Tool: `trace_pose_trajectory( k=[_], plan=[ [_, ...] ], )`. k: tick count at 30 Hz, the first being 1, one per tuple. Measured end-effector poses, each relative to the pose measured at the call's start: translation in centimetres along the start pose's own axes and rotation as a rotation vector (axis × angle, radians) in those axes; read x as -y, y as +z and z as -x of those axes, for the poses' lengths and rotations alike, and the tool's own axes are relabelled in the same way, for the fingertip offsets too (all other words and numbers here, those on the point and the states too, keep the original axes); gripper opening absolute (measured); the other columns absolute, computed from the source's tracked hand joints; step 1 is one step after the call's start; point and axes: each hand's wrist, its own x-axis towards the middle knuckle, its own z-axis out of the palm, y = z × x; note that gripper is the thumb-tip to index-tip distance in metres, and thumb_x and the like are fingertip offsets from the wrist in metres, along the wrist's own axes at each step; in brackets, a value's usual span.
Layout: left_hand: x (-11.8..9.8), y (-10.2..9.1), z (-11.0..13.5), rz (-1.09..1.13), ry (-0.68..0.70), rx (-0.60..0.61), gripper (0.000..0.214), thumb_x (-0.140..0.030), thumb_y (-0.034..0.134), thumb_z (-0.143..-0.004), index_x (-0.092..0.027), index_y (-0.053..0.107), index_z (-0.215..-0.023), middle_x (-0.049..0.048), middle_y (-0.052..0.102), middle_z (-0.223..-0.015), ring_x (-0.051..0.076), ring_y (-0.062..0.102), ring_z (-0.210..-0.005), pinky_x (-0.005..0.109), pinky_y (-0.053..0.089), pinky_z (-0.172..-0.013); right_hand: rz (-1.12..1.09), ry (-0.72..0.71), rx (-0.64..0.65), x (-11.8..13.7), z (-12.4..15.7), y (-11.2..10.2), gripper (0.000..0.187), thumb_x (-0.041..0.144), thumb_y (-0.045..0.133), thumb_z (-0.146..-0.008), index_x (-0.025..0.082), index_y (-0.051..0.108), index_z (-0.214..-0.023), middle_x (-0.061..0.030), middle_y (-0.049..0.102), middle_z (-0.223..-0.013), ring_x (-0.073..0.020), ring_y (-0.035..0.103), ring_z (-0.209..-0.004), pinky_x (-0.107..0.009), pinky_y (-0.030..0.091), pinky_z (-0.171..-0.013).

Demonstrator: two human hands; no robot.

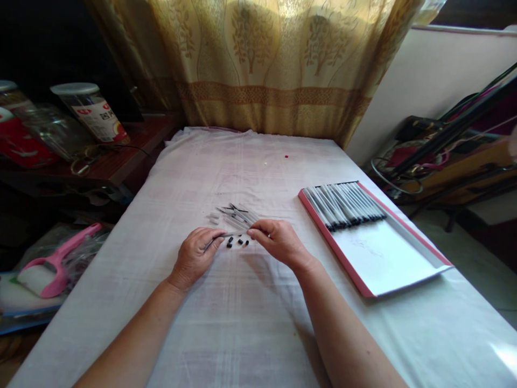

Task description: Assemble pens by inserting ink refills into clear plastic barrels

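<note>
My left hand [197,255] is closed, thumb and fingers pinching a thin pen refill [231,235] whose dark tip points right. Facing it, my right hand [281,240] is closed in a pinch close to that tip; whatever lies between its fingertips is too small to make out. Just beyond both hands is a loose pile of clear pen barrels [236,218], with dark-tipped refills [238,208] among them. Several small black pen plugs [240,242] lie on the cloth between my hands. Small whitish translucent pieces [214,218] lie to the left of the pile.
At right, a pink-edged box lid [355,277] holds a row of pens [343,205] with black ends. A small red piece [286,156] lies far back on the white tablecloth [194,334]. Jars [95,113] stand on a cabinet at left, above a pink-handled object [60,261].
</note>
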Motion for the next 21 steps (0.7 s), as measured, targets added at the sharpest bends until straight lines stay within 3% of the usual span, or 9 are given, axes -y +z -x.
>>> trace_pose_trajectory(
  k=[7, 13, 15, 18, 21],
  plan=[
    [-0.37, -0.12, -0.07, 0.032, -0.011, 0.003, 0.018, -0.031, 0.057, -0.094, -0.022, 0.071, -0.099, 0.0047, 0.075, -0.090, 0.019, 0.069, -0.085, 0.031, 0.055, -0.081, -0.032, 0.102, 0.126, 0.11, -0.07, -0.24, 0.047, 0.039, 0.042, -0.100, 0.020, 0.069, -0.066, -0.0002, 0.069, -0.062, -0.0127, 0.062, -0.059, -0.022, 0.039, -0.060],
    [-0.25, -0.08, -0.02, 0.011, -0.020, -0.005, 0.018, -0.031, 0.056, -0.094, -0.022, 0.071, -0.099, 0.0050, 0.075, -0.090, 0.019, 0.069, -0.085, 0.032, 0.055, -0.080, -0.123, 0.047, 0.056, 0.12, 0.08, -0.49, 0.014, 0.026, 0.059, -0.087, 0.020, 0.068, -0.095, 0.0001, 0.071, -0.081, -0.0136, 0.061, -0.070, -0.023, 0.041, -0.061],
    [-0.22, -0.06, 0.01, 0.006, -0.018, 0.001, 0.018, -0.032, 0.056, -0.094, -0.022, 0.071, -0.099, 0.0049, 0.075, -0.089, 0.019, 0.069, -0.085, 0.032, 0.055, -0.080, -0.101, 0.042, 0.045, 0.12, 0.06, -0.52, 0.012, 0.025, 0.057, -0.088, 0.020, 0.068, -0.086, 0.0009, 0.069, -0.074, -0.0130, 0.059, -0.066, -0.023, 0.040, -0.060],
    [-0.23, -0.05, 0.02, -0.005, -0.013, 0.006, 0.019, -0.031, 0.056, -0.094, -0.022, 0.071, -0.100, 0.0051, 0.074, -0.090, 0.019, 0.068, -0.085, 0.032, 0.055, -0.081, -0.028, 0.063, 0.073, 0.15, 0.00, -0.58, 0.028, 0.030, 0.052, -0.094, 0.020, 0.066, -0.071, 0.0006, 0.064, -0.064, -0.0136, 0.057, -0.061, -0.024, 0.038, -0.058],
    [-0.24, -0.05, 0.04, -0.012, -0.006, 0.007, 0.019, -0.031, 0.055, -0.094, -0.021, 0.071, -0.100, 0.0052, 0.074, -0.091, 0.019, 0.068, -0.086, 0.031, 0.055, -0.081, -0.067, 0.071, 0.097, 0.13, 0.01, -0.66, 0.012, 0.027, 0.059, -0.089, 0.020, 0.068, -0.086, 0.0006, 0.068, -0.073, -0.0135, 0.058, -0.065, -0.023, 0.039, -0.060]
  ],
)
